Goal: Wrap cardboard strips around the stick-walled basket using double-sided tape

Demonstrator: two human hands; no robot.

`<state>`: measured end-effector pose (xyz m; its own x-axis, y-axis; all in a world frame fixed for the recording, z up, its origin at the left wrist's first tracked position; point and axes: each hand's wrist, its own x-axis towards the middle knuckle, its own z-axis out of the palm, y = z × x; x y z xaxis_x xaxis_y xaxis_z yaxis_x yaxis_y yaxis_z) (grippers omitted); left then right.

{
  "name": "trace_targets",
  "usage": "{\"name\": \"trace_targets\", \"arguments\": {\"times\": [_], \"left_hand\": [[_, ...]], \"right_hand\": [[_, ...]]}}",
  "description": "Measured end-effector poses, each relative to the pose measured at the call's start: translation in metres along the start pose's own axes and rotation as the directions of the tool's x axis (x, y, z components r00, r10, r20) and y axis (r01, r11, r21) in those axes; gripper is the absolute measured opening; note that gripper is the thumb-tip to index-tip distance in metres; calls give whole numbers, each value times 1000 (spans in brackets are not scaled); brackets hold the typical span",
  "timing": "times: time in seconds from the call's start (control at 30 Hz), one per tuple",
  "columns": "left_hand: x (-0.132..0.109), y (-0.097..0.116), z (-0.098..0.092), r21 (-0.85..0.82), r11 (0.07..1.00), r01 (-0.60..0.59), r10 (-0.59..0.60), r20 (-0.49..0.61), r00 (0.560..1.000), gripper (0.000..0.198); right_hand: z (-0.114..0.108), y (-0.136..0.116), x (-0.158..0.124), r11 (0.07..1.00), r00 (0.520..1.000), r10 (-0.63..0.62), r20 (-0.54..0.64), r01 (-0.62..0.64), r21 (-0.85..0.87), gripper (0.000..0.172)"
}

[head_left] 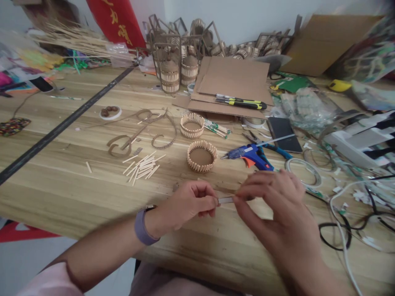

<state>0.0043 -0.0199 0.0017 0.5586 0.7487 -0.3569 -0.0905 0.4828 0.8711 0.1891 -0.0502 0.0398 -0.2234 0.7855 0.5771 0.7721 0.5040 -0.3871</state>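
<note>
Near the table's front edge, my left hand (185, 203) pinches one end of a short, narrow whitish strip (226, 200). At the strip's other end, the thumb and fingers of my right hand (280, 205) are pressed together on it, so both ends are hidden. A thin brown band shows just behind the strip. Beyond my hands stands a round base ringed with short wooden sticks (202, 157), and a similar stick ring (191, 125) is behind it. A blue hot glue gun (251, 155) lies to their right.
Loose wooden sticks (143, 167) and curled brown strips (120, 146) lie left. Utility knives (240, 102) rest on cardboard sheets (234, 76). Small stick-built lanterns (169, 76) stand at the back. A tape roll (303, 172) and a white cable (338, 222) lie right.
</note>
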Motion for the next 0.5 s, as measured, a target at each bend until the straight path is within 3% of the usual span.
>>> {"name": "trace_targets", "arguments": {"times": [0.1,0.23,0.5], "left_hand": [[-1,1,1,-21,999,-30,29,-20,999,18],[-3,-1,1,41,995,-91,91,-12,996,16],[-5,-7,-1,192,959,-211,211,20,977,15]], "right_hand": [[4,-10,-5,993,997,-76,-8,75,-89,13],[12,-15,-12,983,998,-66,-12,63,-171,13],[11,-16,-11,993,1000,1,1,-1,-119,23]]}}
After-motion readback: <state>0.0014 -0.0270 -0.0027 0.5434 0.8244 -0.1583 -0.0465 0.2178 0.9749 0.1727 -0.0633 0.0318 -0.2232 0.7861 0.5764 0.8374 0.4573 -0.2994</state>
